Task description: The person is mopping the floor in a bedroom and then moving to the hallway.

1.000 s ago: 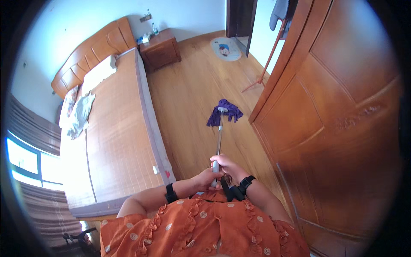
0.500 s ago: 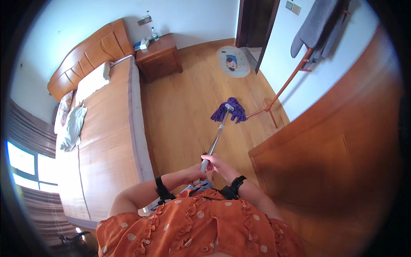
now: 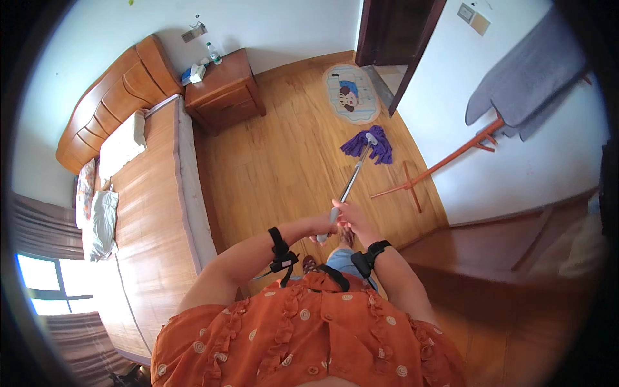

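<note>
A mop (image 3: 349, 183) with a metal pole and grey grip slants away from me. Its purple strands (image 3: 382, 149) are spread on the wooden floor, close to the near edge of the oval mat (image 3: 362, 106). My left hand (image 3: 322, 226) wraps round the lower end of the grip. Higher on the same handle, my right hand (image 3: 349, 214) is closed round it. Both wrists carry black straps.
Along the left runs a bed (image 3: 151, 213), with a wooden nightstand (image 3: 222, 90) beyond it. A wooden coat stand (image 3: 445, 162) holding grey cloth rises on the right, its feet near the mop. Behind the mat is a doorway (image 3: 394, 39); brown furniture (image 3: 490, 258) lies at lower right.
The mop head has moved forward and right, nearer the mat and past the coat stand's feet. Both hands have gone forward with the handle, and my view has shifted.
</note>
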### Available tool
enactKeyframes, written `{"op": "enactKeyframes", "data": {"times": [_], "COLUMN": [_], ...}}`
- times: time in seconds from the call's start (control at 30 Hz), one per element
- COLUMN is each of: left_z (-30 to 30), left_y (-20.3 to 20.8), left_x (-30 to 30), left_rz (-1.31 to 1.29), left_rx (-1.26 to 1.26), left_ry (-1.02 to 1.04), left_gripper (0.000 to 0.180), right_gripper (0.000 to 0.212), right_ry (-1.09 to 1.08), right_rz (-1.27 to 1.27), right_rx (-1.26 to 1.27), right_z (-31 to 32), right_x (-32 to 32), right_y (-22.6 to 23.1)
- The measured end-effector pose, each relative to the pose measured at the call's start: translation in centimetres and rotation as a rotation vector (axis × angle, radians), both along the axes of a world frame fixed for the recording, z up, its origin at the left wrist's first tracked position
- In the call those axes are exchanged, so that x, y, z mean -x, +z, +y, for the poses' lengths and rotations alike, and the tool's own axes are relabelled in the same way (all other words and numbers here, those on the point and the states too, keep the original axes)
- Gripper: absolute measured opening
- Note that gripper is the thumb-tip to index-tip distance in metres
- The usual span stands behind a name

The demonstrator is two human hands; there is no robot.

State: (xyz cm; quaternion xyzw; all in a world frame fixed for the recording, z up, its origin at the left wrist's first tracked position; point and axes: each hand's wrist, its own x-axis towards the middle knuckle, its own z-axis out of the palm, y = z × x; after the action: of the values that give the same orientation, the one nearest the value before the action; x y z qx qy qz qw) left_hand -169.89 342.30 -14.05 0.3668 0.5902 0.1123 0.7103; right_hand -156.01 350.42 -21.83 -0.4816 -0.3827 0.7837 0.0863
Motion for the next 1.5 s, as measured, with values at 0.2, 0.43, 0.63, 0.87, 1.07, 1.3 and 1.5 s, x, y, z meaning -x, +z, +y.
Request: {"op": "enactKeyframes", "data": {"times": [0.2,0.43,0.63,0.87,1.07,1.3,1.5], "left_z": [10.5,9.9,4.1,-5.5,-6.2,2.1,14.7], "left_y": [0.4,9.9,14.8,20.5,16.7,11.1,9.4], "left_x": [6.4,12.8,18.3,19.1,20.2,28.2,39.0], "left_rz": [0.025,0.282,0.638,0.481,0.131,0.291,0.025], "left_rx": [0.058,0.072,0.054,0.408,0.144,-0.028,0.086], "left_ry": [0.061,0.088,0.118,0.634,1.137,0.851,0.995], "left_gripper": [0.032,0.036,0.056,0.052,0.054,0.046,0.036], "right_gripper": [0.053,0.04,0.012,0.015,0.018,0.008,0.016], "right_ry": [0.319,0.555,0.677,1.2,1.593,1.384,1.095], "right_rz": [-0.483,-0.375,0.006,0.355,0.46,0.249,0.26], "right_rx": [-0.852,-1.381,-1.207,-1.257,-1.35,-1.329,-1.254], "right_z": [14.1,20.0,15.9,9.2,10.4,18.6,30.7], "right_x": [1.3,11.5,20.6,30.5,37.4,43.3,52.7], "right_y": [-10.1,-5.1,-3.4,0.0,-0.8,-6.6,-9.5]}}
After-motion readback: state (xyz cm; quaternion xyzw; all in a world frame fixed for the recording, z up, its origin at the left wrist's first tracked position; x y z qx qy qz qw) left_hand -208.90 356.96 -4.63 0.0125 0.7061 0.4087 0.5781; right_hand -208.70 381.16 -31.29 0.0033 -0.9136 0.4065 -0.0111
